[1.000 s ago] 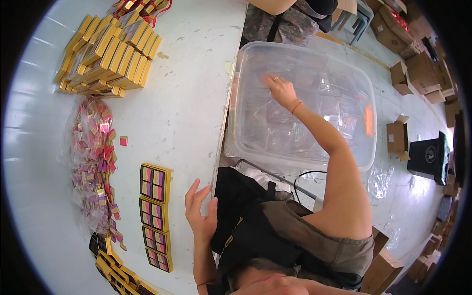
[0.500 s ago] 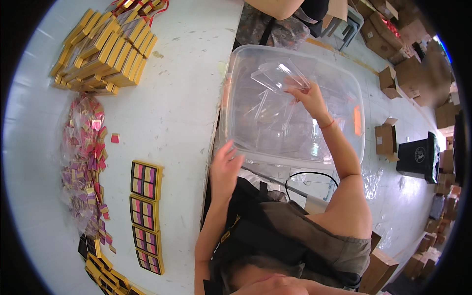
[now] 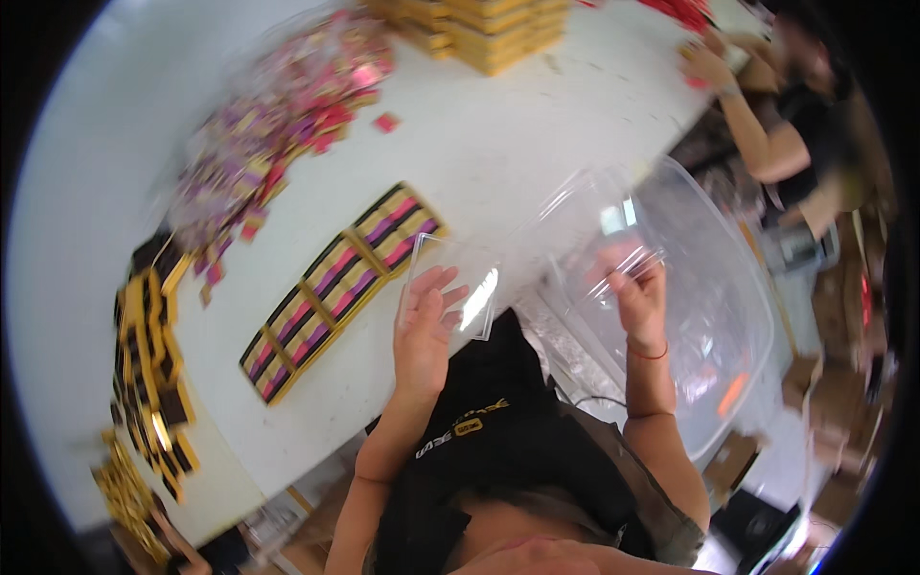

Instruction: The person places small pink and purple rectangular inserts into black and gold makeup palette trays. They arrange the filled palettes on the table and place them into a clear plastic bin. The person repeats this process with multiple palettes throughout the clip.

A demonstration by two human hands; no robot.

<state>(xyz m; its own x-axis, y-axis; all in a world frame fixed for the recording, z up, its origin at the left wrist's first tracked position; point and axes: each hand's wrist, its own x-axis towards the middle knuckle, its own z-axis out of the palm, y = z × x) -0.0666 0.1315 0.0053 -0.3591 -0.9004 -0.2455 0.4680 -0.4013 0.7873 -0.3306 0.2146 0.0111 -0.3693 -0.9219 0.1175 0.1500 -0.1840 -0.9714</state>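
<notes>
A clear plastic lid (image 3: 482, 290) is in my left hand (image 3: 422, 335), whose fingers show through it. Higher and to the right, my right hand (image 3: 640, 299) pinches more clear plastic lids (image 3: 628, 216); blur hides how many. That hand is over the near side of a large translucent bin (image 3: 762, 287). Next to the left hand, on the table, a slanting row of gold-rimmed boxes (image 3: 331, 292) lies open side up. Pink, purple, gold and black pieces fill them. The nearest box almost meets the lid's edge in the picture.
On the white table (image 3: 460, 125) lie a plastic bag spilling small wrapped squares (image 3: 278, 144), stacked yellow boxes (image 3: 494, 34) and dark gold-edged boxes (image 3: 149, 374). A co-worker (image 3: 800, 125) works beyond the bin; another person's arm (image 3: 177, 541) shows lower left. Cardboard boxes (image 3: 848, 316) line the right.
My view has swung toward the table. The right hand has drawn back from the bin's middle with clear lids. My left hand, empty before, now holds one lid beside the filled boxes.
</notes>
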